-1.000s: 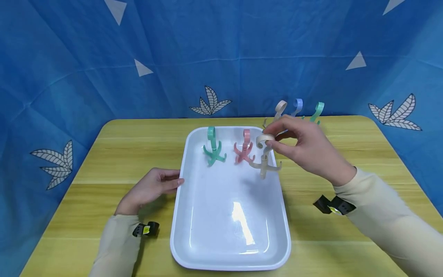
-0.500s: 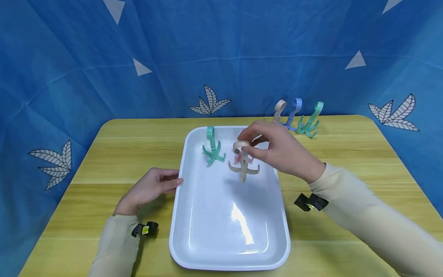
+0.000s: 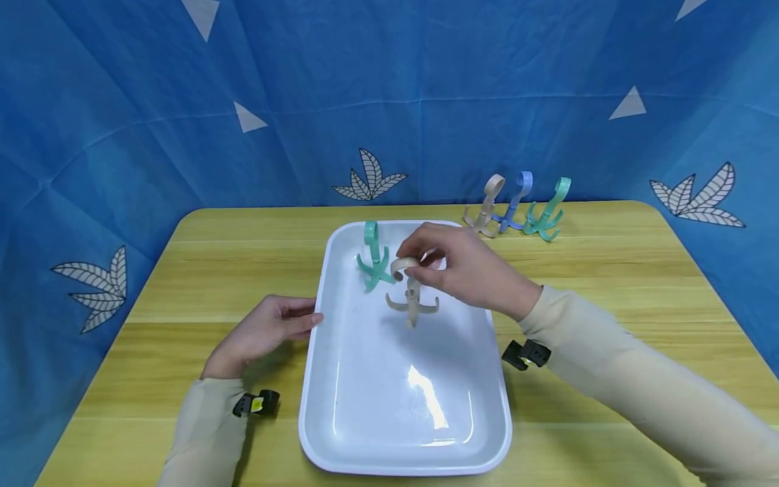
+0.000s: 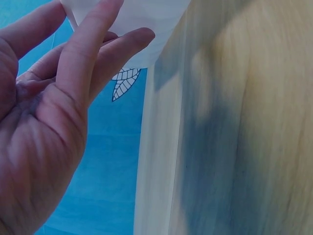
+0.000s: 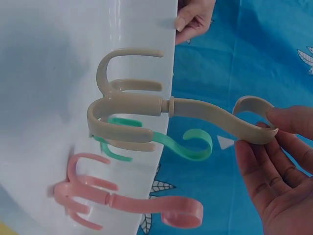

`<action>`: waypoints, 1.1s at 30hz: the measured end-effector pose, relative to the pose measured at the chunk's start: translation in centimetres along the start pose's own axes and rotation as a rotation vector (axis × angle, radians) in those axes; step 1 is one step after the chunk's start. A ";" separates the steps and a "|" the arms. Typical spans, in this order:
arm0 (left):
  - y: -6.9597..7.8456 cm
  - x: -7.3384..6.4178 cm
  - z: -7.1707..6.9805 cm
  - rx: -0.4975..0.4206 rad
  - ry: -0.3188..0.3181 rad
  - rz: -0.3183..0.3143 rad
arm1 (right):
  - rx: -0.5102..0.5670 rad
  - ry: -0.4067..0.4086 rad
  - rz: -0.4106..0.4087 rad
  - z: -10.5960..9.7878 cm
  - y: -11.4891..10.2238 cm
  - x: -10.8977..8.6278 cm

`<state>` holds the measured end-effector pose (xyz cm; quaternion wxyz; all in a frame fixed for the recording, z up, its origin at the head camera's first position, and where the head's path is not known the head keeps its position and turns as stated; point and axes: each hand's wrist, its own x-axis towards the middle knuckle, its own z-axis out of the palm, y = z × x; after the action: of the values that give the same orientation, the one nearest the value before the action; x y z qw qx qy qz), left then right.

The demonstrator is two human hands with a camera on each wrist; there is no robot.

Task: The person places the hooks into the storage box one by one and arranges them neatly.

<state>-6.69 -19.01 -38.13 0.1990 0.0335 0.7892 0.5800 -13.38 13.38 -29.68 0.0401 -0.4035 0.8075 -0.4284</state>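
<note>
My right hand (image 3: 462,267) holds a beige four-pronged rotating hook (image 3: 412,302) by its curved top. It hangs prongs down over the white tray (image 3: 395,467). In the right wrist view, thumb and fingers pinch the curl of this beige hook (image 5: 205,110). A green hook (image 3: 374,260) stands near the tray's far left. The pink hook (image 5: 93,193) shows in the right wrist view; my right hand hides nearly all of it from the head camera. My left hand (image 3: 268,331) pinches the tray's left rim, thumb on top; its other fingers (image 4: 80,54) extend along the outside.
Behind the tray to the right, a second beige hook (image 3: 485,206), a blue hook (image 3: 514,203) and another green hook (image 3: 546,211) stand close together on the wooden table (image 3: 608,325). A blue patterned cloth (image 3: 420,101) hangs behind the table.
My right hand has carried the beige hook leftward and slightly lower over the tray, past the pink hook. The hooks behind are uncovered from the hand. The left hand has stayed put.
</note>
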 end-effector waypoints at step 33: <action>0.2 0.0 0.0 0.017 -0.011 -0.011 | 0.048 -0.090 0.077 3.9 0.7 2.3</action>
<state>-6.75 -18.96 -37.96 0.2063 0.0340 0.7930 0.5722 -13.78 9.48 -32.03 0.1023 -0.3900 0.8093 -0.4272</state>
